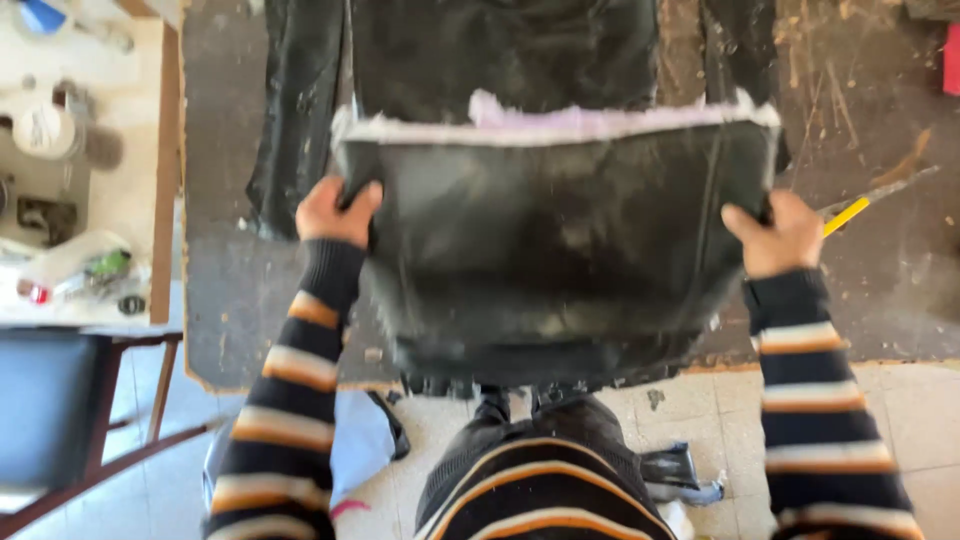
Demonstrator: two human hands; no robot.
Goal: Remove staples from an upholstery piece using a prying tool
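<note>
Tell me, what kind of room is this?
Probably a small workshop for sewing or leather work. Both hands hold a black leather piece with a pale fuzzy edge over a scuffed worktable, and a cluttered side table stands nearby.

No labels, signs or screens show. The only package-like thing is a crumpled clear plastic wrapper with green and red bits inside, lying on the pale worktop near its front edge.

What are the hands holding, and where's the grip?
Both hold one black leather-like panel with a pale fuzzy top edge: left hand grips its upper left corner, right hand its right edge near the top.
</note>
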